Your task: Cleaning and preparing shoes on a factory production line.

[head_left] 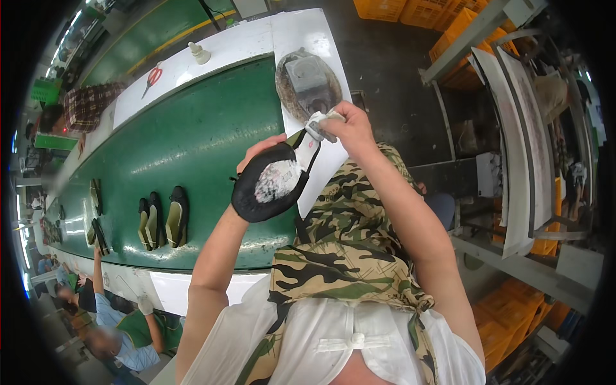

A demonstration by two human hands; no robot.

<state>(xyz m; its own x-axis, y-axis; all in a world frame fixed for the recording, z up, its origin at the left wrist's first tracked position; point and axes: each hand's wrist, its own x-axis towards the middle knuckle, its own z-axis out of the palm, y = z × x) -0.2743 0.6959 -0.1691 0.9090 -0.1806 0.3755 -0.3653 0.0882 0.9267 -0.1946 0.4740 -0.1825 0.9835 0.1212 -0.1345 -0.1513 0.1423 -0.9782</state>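
Observation:
My left hand (260,151) holds a black shoe (249,187) from its far left side, most of the fingers hidden behind it. The shoe's rounded toe points toward me, and a white, rough-looking patch shows on its surface. At the shoe's narrow far end, my right hand (355,133) pinches a crumpled white cloth (317,123) against the heel. Just beyond that hand sits a grey, block-like device (307,76) on a stained oval base.
Several dark shoes with olive soles (174,221) lie on the green conveyor belt (218,115) to the left. Red scissors (153,78) and a small white bottle (199,54) are on the far ledge. Co-workers (131,333) sit along the line. Orange crates (507,314) and a metal rack (513,135) stand right.

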